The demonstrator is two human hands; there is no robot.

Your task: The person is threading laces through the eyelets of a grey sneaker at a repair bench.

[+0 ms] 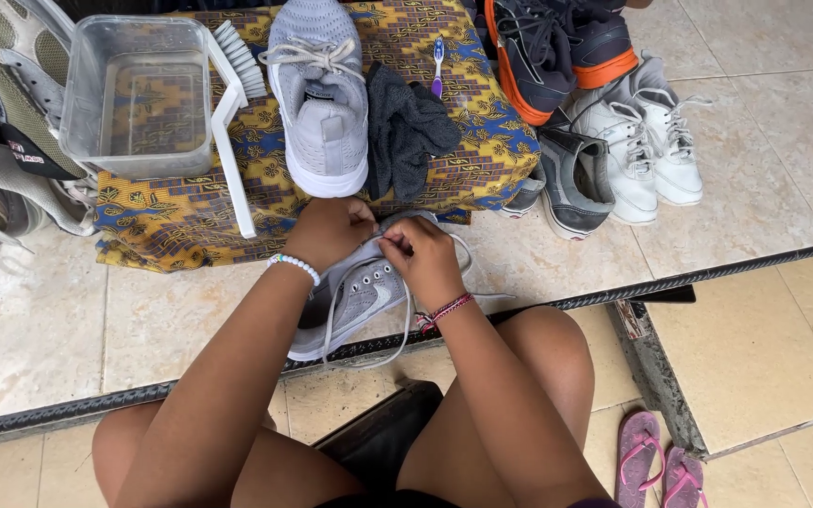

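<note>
Place: on the pale tiled floor (pixel 39 329), just in front of a low tabletop draped in a yellow-and-blue patterned cloth (pixel 181 221), a grey fabric sneaker with white laces (pixel 355 301) rests against the person's knees.
Long axis: the sneaker runs diagonally, one end down-left toward the left knee and the other up-right under the hands; which end is the toe I cannot tell.
Left hand (pixel 326 230): closed over the upper end of the sneaker, steadying it.
Right hand (pixel 425 259): grip pressed together, fingertips pinching a white lace (pixel 397 329) at the eyelets; it sits nearer the lace row.
Loose lace: loops down-left from the pinch and trails right along the step edge.
Tabletop: a matching grey sneaker (pixel 320 103), a dark grey cloth (pixel 406 127), a white scrubbing brush (pixel 232 103), a clear plastic tub of water (pixel 138 94), a small toothbrush (pixel 438 64).
Room: more shoes at both sides of the tabletop; pink sandals (pixel 661 466) on the lower floor.
</note>
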